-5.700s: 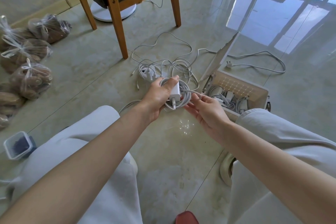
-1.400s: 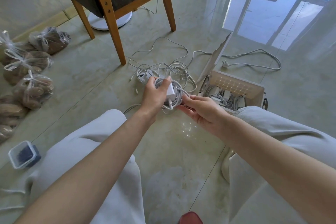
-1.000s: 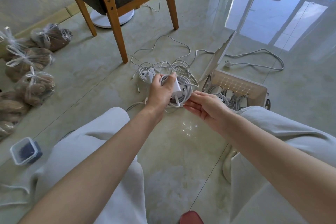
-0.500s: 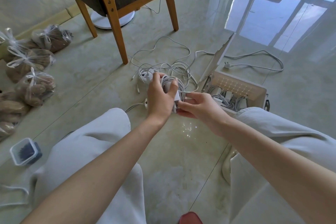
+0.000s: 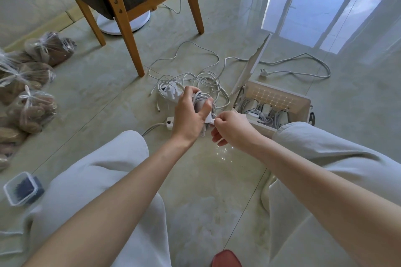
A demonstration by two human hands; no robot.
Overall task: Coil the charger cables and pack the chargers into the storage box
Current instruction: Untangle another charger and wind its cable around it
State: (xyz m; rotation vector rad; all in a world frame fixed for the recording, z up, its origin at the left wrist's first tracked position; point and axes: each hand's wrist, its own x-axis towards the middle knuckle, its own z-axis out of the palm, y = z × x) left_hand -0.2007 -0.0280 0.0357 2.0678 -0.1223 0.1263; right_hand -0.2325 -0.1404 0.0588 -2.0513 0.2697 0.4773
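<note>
Left hand [image 5: 189,116] is curled round the coiled charger bundle [image 5: 202,100], held above mid-floor [image 5: 217,191]. Right hand [image 5: 233,129] pinches the cable's end against the bundle, thumb and forefinger closed. Storage box [image 5: 282,98], lid raised, sits just right of the hands. Loose cables [image 5: 195,77] lie beyond.

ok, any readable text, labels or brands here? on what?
None readable.
The charger in the left hand, the cable the right hand pinches and the storage box show no print.
A dark mark on the white block on the floor is too small to read.
</note>
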